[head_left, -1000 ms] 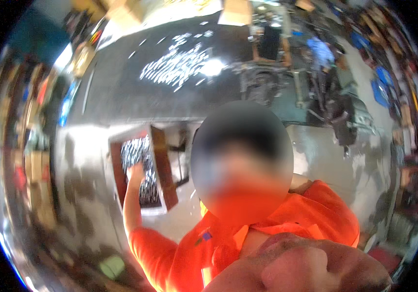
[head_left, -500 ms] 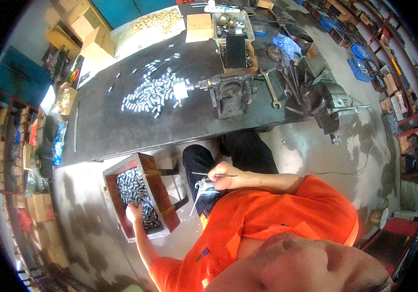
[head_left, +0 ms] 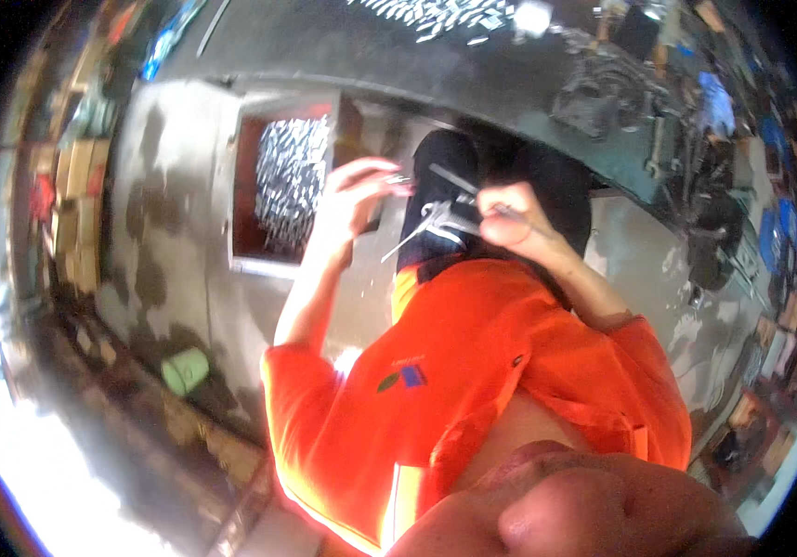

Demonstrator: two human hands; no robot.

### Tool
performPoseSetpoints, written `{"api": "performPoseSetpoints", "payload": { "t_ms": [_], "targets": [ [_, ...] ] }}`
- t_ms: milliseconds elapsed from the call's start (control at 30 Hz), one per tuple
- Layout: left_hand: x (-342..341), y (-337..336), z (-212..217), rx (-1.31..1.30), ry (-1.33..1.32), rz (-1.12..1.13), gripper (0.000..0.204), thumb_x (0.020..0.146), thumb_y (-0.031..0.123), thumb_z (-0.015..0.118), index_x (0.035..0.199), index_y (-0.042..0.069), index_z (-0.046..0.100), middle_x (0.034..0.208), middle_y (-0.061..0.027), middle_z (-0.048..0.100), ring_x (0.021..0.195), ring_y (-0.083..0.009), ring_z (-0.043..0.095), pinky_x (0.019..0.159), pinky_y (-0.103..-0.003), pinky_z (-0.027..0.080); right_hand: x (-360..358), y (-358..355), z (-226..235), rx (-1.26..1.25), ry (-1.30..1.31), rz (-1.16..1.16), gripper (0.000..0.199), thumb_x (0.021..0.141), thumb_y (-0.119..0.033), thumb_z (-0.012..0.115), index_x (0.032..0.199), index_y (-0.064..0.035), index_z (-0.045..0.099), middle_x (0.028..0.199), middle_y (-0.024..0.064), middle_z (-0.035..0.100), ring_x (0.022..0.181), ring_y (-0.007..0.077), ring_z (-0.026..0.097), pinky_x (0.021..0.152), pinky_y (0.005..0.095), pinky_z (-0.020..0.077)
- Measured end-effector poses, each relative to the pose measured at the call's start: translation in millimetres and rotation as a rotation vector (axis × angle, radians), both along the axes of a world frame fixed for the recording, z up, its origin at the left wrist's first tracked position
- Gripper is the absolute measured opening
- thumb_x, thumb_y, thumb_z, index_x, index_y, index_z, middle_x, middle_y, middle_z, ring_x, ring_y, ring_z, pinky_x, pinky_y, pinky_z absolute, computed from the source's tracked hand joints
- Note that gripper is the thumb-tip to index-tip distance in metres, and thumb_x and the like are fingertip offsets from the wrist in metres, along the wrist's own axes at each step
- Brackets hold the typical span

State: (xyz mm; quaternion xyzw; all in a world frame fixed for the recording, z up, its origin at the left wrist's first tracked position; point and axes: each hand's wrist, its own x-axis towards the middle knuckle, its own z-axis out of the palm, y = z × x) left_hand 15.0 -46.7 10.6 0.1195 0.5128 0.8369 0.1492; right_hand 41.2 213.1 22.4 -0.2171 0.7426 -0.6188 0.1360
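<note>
Between the fingertips of my left hand, a small shiny metal cylinder is pinched. That hand hovers beside my knee, just right of a wooden box full of similar small metal parts. My right hand is closed around a thin dark rod, its tip pointing toward the left hand. A light metallic object with thin projecting pieces rests on my thigh below the rod; blur hides its exact kind.
Ahead stands a dark workbench with a pile of small metal cylinders and a blurred vise-like fixture. An open-end wrench lies near its edge. A pale green bucket is on the floor at left.
My left hand has come up out of the box and moved right, carrying a small metal cylinder. My right hand still grips the rod. The view has tilted down toward my lap.
</note>
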Motion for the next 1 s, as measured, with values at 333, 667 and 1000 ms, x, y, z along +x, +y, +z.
{"api": "performPoseSetpoints", "payload": {
  "t_ms": [333,667,1000],
  "targets": [
    [31.5,66.4,-36.7,0.298,-0.615,-0.082,0.025,0.090,0.028,0.051,0.080,0.005,0.053,0.061,-0.0079,0.053,0.047,-0.0187,0.048,0.060,-0.037,0.047,-11.4,-1.1,5.8,0.113,0.093,-0.022,0.018,0.061,0.001,0.054,0.054,-0.0038,0.038,0.047,0.0079,0.032,0.042,0.0128,0.034,0.041,0.0306,0.0283],
    [28.0,63.3,-35.6,0.177,-0.565,0.012,0.027,0.090,0.028,0.053,0.083,0.001,0.056,0.059,-0.0085,0.055,0.046,-0.0184,0.052,0.052,-0.030,0.047,-9.3,-9.2,-0.4,0.163,0.093,0.045,0.015,0.062,-0.005,0.058,0.057,-0.0052,0.044,0.049,0.0121,0.041,0.042,0.0231,0.044,0.042,0.0330,0.0351],
    [22.3,59.9,-12.7,-0.258,-0.083,0.075,0.013,0.083,0.006,0.063,0.091,-0.004,0.059,0.075,-0.0094,0.063,0.063,-0.0130,0.060,0.059,-0.024,0.048,-5.2,-15.3,1.4,0.184,0.292,-0.019,0.014,0.061,-0.006,0.060,0.060,-0.0044,0.047,0.053,0.0145,0.047,0.046,0.0318,0.051,0.044,0.0380,0.0383]
  ]
}}
